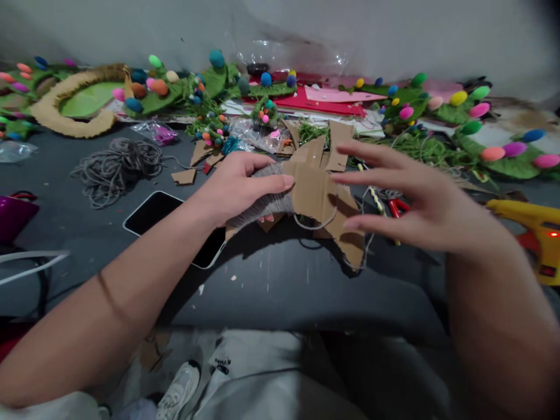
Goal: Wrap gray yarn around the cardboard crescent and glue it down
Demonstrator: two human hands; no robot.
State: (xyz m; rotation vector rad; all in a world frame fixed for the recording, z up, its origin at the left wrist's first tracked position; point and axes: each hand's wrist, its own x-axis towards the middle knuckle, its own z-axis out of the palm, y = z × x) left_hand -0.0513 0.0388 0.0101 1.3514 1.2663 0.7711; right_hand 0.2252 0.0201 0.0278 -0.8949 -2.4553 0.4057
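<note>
1. The left hand has its fingers clamped on the grey-twine-wrapped end of a brown curved cardboard piece, held just above the dark grey tabletop.
2. The right hand hovers at three o'clock of the cardboard, fingers spread apart, holding nothing.
3. A black phone lies at nine o'clock; a yellow glue gun lies far right.

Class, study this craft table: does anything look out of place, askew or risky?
Yes. The yellow glue gun lies at the table's right edge with a red light glowing, close to the right hand. A phone lies partly under the left hand, which grips the cardboard piece.
</note>
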